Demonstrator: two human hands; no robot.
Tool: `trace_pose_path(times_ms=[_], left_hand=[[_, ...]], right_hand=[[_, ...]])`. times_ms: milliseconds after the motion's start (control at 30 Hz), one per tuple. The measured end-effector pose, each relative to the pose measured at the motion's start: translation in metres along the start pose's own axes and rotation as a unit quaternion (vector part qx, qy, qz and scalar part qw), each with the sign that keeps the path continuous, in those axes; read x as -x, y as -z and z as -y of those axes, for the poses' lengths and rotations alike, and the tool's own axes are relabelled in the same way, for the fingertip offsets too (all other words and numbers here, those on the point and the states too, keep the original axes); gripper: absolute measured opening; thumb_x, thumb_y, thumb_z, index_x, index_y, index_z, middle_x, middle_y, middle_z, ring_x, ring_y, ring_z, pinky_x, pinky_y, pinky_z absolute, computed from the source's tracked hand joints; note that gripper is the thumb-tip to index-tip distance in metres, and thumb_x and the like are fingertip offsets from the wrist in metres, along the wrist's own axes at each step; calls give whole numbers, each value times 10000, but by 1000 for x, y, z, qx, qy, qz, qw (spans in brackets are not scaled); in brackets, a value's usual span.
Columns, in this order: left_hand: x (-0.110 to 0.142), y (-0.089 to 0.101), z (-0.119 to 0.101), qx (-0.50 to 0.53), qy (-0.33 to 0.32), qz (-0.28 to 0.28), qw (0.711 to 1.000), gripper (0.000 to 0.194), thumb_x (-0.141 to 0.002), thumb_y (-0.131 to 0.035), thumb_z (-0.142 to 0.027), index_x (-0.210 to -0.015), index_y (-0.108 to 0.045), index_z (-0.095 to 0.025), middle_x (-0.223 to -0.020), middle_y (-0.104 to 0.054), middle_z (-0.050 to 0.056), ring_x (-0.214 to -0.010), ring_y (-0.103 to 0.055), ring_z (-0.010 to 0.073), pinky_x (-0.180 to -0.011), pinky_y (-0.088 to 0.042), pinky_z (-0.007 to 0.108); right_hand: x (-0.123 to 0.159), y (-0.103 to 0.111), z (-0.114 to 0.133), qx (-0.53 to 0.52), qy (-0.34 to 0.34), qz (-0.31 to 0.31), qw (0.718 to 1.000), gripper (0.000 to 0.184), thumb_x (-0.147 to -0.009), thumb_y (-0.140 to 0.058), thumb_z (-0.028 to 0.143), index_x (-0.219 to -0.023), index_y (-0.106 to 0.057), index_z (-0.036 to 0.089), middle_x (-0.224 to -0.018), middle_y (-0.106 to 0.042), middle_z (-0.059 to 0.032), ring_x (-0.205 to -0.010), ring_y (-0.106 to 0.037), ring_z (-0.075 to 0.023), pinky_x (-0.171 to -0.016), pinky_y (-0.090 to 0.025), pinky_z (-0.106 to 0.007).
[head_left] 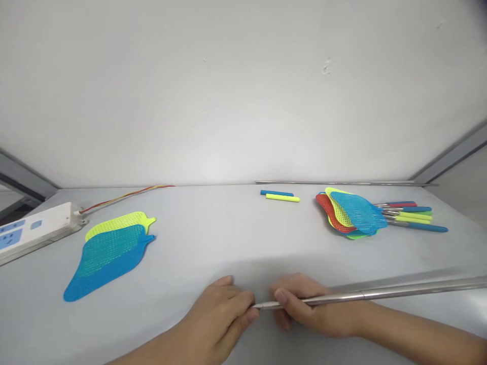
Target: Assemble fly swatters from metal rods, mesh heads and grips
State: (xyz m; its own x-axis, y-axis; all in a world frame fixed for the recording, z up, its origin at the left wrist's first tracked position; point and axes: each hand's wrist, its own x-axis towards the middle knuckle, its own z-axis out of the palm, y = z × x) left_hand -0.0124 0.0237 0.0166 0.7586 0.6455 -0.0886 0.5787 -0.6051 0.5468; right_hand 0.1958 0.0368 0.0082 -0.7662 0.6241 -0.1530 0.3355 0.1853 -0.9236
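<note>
A long metal rod (pixel 384 292) is held low over the near edge of the table, running sideways and out of view on the right. It is gripped narrowly by the right hand (pixel 308 304), with the thumb and fingers closed around it close to its near end. The left hand (pixel 215 317) is curled just at that end, but whether the rod is actually pinched there cannot be told, since the tip is partly hidden by the fingers. No coloured sleeve is seen on the part of the rod that shows.

Beyond the hands, a blue plastic sleeve (pixel 277 193) and a yellow plastic sleeve (pixel 282 198) lie side by side near the back of the gray table (pixel 198 228), with a second metal rod (pixel 335 182) along the back edge. To the right, a stack of mesh fly swatter heads (pixel 352 213) in red, yellow, green and blue is laid beside a bundle of coloured handles (pixel 411 215); whether these are joined to the heads cannot be told. To the left, a blue swatter head (pixel 108 258) overlaps a yellow one (pixel 114 225), and no handle is seen on either. Further left, a white power strip (pixel 38 228) sits near the table edge, with a red-and-yellow cord (pixel 125 195) trailing along the back.
</note>
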Motion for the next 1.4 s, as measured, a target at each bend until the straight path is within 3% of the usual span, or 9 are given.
trace_pose_path(times_ms=[233,633,833,1000,1167,1400], left_hand=[[-1,-5,1,-10,17,-2,1000,315,-922,-236,-283,-701,-439,-186,-613,-512,-34,-554,-451,109,-667,-321,284],[-1,-5,1,61,56,-39,996,279,-902,-290,-335,-711,-440,-199,-612,-463,-40,-606,-430,115,-626,-328,254],[-1,-5,5,203,116,-118,965,263,-893,-299,-357,-752,-457,-201,-578,-360,-53,-517,-346,89,-478,-295,196],[-4,-3,6,227,136,-192,945,318,-891,-288,-358,-648,-404,-190,-565,-303,-50,-510,-316,87,-466,-294,190],[-2,-6,6,161,108,-143,970,326,-903,-269,-314,-604,-312,-191,-559,-337,-49,-528,-354,93,-510,-323,199],[4,-9,7,81,87,-68,991,297,-914,-243,-281,-660,-371,-195,-605,-420,-37,-621,-425,114,-656,-376,240]], right_hand=[[-2,0,3,-27,-35,-36,998,491,-912,-227,382,-591,-514,147,-577,-509,6,-579,-487,-94,-597,-402,-190],[-1,-3,-10,-104,5,-119,987,551,-885,-284,438,-501,-532,128,-464,-487,-15,-465,-454,-100,-509,-378,-223],[-4,-5,-17,-278,29,-201,939,515,-858,-369,421,-425,-443,152,-396,-407,10,-419,-437,-101,-453,-335,-229],[-5,-7,-20,-342,35,-257,903,519,-859,-389,389,-393,-417,161,-363,-341,30,-396,-429,-101,-451,-316,-238],[-8,-6,-17,-362,51,-259,894,531,-856,-386,390,-379,-430,160,-359,-351,25,-386,-427,-103,-437,-311,-241],[-8,-5,-23,-369,65,-172,911,538,-866,-336,430,-408,-421,159,-393,-377,17,-412,-449,-108,-452,-345,-244]])
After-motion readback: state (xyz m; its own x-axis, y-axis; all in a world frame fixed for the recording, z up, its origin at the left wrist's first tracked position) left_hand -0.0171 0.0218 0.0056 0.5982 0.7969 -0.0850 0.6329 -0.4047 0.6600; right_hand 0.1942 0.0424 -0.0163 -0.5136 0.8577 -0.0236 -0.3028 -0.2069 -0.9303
